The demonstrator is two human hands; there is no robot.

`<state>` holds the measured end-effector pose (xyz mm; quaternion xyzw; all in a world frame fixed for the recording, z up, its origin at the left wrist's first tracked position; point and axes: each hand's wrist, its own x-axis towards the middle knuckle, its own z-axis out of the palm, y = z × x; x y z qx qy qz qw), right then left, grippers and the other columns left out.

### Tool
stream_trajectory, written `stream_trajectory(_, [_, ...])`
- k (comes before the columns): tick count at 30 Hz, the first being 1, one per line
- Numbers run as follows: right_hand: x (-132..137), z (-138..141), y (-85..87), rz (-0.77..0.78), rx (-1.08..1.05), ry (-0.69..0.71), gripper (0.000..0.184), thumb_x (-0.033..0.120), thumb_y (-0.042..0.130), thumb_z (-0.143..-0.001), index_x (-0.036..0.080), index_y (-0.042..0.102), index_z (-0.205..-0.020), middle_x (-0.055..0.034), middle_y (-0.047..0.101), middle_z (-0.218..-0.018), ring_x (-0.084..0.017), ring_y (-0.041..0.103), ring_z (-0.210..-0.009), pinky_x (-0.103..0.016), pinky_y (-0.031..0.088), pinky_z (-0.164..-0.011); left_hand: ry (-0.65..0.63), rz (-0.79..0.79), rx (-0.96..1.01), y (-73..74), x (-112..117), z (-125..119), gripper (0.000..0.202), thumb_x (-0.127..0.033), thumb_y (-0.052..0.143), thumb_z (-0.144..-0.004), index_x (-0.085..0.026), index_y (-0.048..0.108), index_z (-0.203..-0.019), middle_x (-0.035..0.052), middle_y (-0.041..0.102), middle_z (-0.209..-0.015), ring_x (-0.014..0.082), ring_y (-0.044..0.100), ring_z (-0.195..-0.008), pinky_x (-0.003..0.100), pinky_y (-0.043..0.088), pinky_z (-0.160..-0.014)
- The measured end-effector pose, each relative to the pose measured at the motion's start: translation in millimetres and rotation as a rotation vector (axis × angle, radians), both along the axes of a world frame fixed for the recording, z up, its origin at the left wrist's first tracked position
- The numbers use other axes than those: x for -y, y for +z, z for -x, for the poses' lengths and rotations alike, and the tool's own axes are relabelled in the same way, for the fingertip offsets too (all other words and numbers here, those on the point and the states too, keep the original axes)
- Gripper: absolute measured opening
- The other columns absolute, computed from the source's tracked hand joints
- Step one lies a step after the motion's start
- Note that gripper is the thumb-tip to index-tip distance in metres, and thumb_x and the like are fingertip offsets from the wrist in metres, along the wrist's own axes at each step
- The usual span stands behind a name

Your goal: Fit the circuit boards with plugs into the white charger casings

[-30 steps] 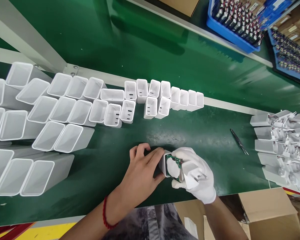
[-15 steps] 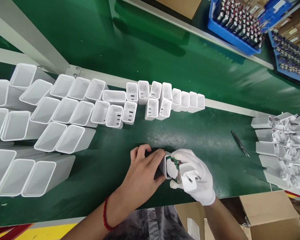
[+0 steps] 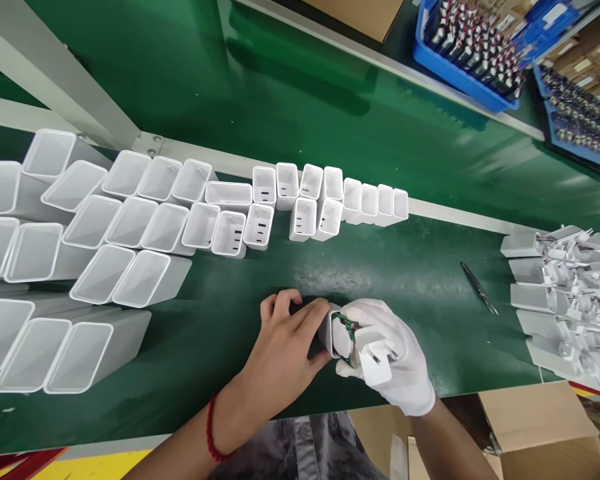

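Note:
My bare left hand, with a red cord at the wrist, is closed round a white charger shell lying on the green mat. My right hand, in a white glove, grips a white plug cap with two metal prongs. A green circuit board attached to the cap sits at the mouth of the shell. The shell's far end is hidden under my left fingers.
Several empty white shells lie in rows at the left and along a grey rail. A heap of plug caps with boards lies at the right. Black tweezers rest on the mat. Blue trays stand beyond; a cardboard box sits below.
The plug cap with its board has gone a little deeper into the shell. Both hands stay in the same place.

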<state>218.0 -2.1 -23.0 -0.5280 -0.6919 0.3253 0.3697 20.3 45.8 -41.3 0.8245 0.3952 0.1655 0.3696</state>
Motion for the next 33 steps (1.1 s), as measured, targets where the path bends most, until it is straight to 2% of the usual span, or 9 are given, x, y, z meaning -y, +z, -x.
stream_trajectory(4, [-0.1,0.7,3.2,0.018,0.023,0.015,0.052,0.035,0.077,-0.088,0.026,0.055,-0.134,-0.0078,0.063,-0.116,-0.024,0.062,-0.104,-0.039,0.054,-0.094,-0.005,-0.003,-0.01,0.6,0.2,1.4,0.05,-0.009,0.073,-0.078,-0.022,0.051,-0.121,-0.0001,0.069,-0.116,0.0307,0.04,-0.109,0.046,0.029,-0.091])
stream_trajectory(10, [1.5,0.1,0.5,-0.026,-0.005,-0.014,0.058,0.035,0.079,-0.086,0.027,0.054,-0.137,-0.0086,0.062,-0.118,-0.025,0.061,-0.107,-0.04,0.054,-0.093,-0.014,0.013,-0.015,0.8,-0.8,1.6,0.051,-0.009,0.073,-0.078,-0.023,0.051,-0.122,-0.0001,0.069,-0.117,0.0308,0.04,-0.11,0.046,0.03,-0.092])
stream_trajectory(15, [-2.4,-0.4,1.2,-0.042,-0.035,-0.008,0.055,0.041,0.079,-0.085,0.026,0.057,-0.134,-0.0096,0.064,-0.113,-0.026,0.064,-0.102,-0.041,0.056,-0.089,-0.017,0.007,-0.011,0.9,-1.3,1.3,0.05,-0.009,0.073,-0.078,-0.022,0.051,-0.121,0.0007,0.069,-0.115,0.031,0.041,-0.11,0.046,0.03,-0.092])
stream_trajectory(20, [-4.3,0.2,1.9,-0.089,0.0,0.003,0.059,0.033,0.078,-0.087,0.027,0.053,-0.14,-0.0099,0.066,-0.112,-0.027,0.065,-0.104,-0.043,0.058,-0.087,-0.01,0.018,-0.009,1.1,-2.0,0.9,0.048,-0.012,0.073,-0.08,-0.023,0.052,-0.122,0.0003,0.07,-0.116,0.031,0.041,-0.11,0.046,0.031,-0.091])
stream_trajectory(24, [-4.5,0.5,1.5,-0.07,-0.048,-0.008,0.056,0.04,0.077,-0.087,0.028,0.056,-0.137,-0.0095,0.067,-0.112,-0.027,0.066,-0.101,-0.042,0.058,-0.088,-0.015,0.02,-0.014,2.2,-1.6,1.1,0.048,-0.01,0.072,-0.079,-0.022,0.053,-0.121,0.0007,0.07,-0.116,0.0303,0.041,-0.109,0.046,0.031,-0.092])
stream_trajectory(28, [-4.2,1.1,2.2,-0.08,-0.017,0.004,0.058,0.033,0.078,-0.087,0.028,0.055,-0.139,-0.009,0.067,-0.111,-0.027,0.065,-0.103,-0.043,0.057,-0.088,-0.015,0.031,-0.008,2.3,-1.8,1.3,0.048,-0.01,0.072,-0.08,-0.022,0.052,-0.122,-0.0002,0.069,-0.118,0.0302,0.04,-0.109,0.047,0.03,-0.092])
stream_trajectory(33, [-1.8,0.8,1.4,-0.045,-0.009,-0.007,0.056,0.036,0.078,-0.086,0.028,0.056,-0.137,-0.009,0.066,-0.114,-0.026,0.064,-0.104,-0.041,0.057,-0.088,-0.017,0.045,-0.011,2.9,-2.6,1.6,0.046,-0.011,0.071,-0.081,-0.022,0.052,-0.121,-0.0005,0.069,-0.117,0.0301,0.039,-0.11,0.047,0.03,-0.093])
